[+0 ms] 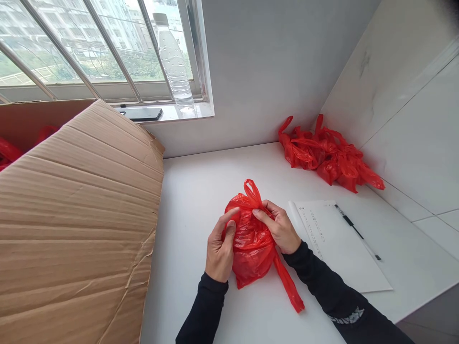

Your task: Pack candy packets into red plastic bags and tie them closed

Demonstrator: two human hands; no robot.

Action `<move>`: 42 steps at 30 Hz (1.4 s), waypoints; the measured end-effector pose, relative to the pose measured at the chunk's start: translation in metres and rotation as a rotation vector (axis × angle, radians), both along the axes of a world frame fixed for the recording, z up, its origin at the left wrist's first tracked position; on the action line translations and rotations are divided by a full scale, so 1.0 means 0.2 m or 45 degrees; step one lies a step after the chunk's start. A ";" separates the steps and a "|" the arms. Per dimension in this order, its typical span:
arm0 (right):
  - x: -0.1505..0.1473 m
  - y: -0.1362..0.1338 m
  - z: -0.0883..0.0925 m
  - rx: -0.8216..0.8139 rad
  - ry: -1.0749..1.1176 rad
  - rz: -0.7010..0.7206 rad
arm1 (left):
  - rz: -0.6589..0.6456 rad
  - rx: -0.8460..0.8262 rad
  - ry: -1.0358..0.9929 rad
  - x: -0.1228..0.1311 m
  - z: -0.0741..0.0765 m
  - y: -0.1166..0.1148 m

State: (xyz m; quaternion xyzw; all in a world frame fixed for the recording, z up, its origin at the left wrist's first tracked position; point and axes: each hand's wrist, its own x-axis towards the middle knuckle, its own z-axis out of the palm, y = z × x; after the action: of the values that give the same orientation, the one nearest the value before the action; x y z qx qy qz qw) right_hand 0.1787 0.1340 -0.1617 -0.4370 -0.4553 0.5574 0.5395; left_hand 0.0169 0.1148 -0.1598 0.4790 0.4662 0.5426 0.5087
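A red plastic bag (253, 248), knotted near its top, rests on the white table in front of me. One loop of its handle stands up above the knot, and a long loose tail hangs to the lower right. My left hand (221, 248) grips the bag's left side between thumb and fingers. At the knot, my right hand (279, 224) pinches the plastic. Something fills the bag, but the red film hides what it is.
A large cardboard box (79, 224) with red bags inside stands at the left. Several tied red bags (330, 155) lie in the back corner. Right of me are a paper pad (337, 243) and pen (353, 225). The windowsill holds a water bottle (175, 64) and phone (141, 114).
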 end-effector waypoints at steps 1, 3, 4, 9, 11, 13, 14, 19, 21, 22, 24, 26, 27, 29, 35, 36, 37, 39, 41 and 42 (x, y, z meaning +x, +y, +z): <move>0.00 0.00 0.00 -0.010 0.027 -0.002 | -0.018 0.028 0.051 0.00 -0.01 0.00; 0.00 0.00 -0.01 -0.044 0.112 -0.001 | -0.055 0.059 0.120 -0.01 -0.01 0.00; 0.00 0.00 -0.01 -0.065 0.169 0.001 | -0.065 0.068 0.145 -0.01 -0.01 0.01; -0.01 0.01 -0.03 -0.174 0.427 -0.009 | -0.153 0.040 0.173 -0.01 -0.01 0.01; -0.01 0.02 -0.03 -0.203 0.436 -0.007 | -0.171 0.042 0.155 -0.02 -0.02 0.01; -0.01 0.02 -0.03 -0.192 0.370 -0.001 | -0.158 0.040 0.136 -0.03 -0.02 0.02; -0.01 0.02 -0.03 -0.175 0.319 0.001 | -0.149 0.040 0.131 -0.03 -0.03 0.02; 0.00 0.01 -0.02 -0.113 0.080 0.018 | -0.148 0.042 0.104 -0.05 -0.02 0.03; 0.01 0.01 -0.03 -0.089 0.027 0.009 | -0.148 0.034 0.106 -0.05 -0.02 0.03; 0.01 0.01 -0.03 -0.081 0.022 0.006 | -0.144 0.026 0.111 -0.05 -0.02 0.02; 0.01 0.02 -0.03 -0.085 0.069 0.013 | -0.131 0.001 0.108 -0.04 -0.01 0.02; 0.01 0.02 -0.04 -0.111 0.165 0.029 | -0.113 -0.021 0.093 -0.03 0.00 0.02; 0.01 0.02 -0.04 -0.126 0.213 0.033 | -0.102 -0.028 0.072 -0.03 0.00 0.02; 0.00 0.02 -0.04 -0.151 0.290 0.031 | -0.085 -0.042 0.008 -0.03 0.01 0.01; 0.00 0.03 -0.06 -0.194 0.377 0.017 | -0.056 -0.094 -0.041 -0.04 0.00 0.02; 0.00 0.03 -0.06 -0.197 0.373 0.011 | -0.049 -0.093 -0.025 -0.04 -0.01 0.02; 0.00 0.03 -0.06 -0.196 0.364 0.004 | -0.041 -0.090 -0.007 -0.04 -0.01 0.03; 0.01 0.03 -0.06 -0.190 0.335 -0.010 | -0.020 -0.087 0.030 -0.04 -0.01 0.03; 0.01 0.03 -0.06 -0.183 0.301 -0.021 | -0.003 -0.085 0.040 -0.04 -0.02 0.03; 0.01 0.03 -0.06 -0.180 0.286 -0.020 | 0.004 -0.083 0.034 -0.04 -0.02 0.03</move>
State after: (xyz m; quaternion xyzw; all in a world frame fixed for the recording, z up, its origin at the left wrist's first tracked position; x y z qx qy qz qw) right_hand 0.1802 0.1401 -0.1731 -0.4125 -0.3479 0.6293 0.5593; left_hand 0.0080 0.1218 -0.1635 0.4685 0.4912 0.5216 0.5170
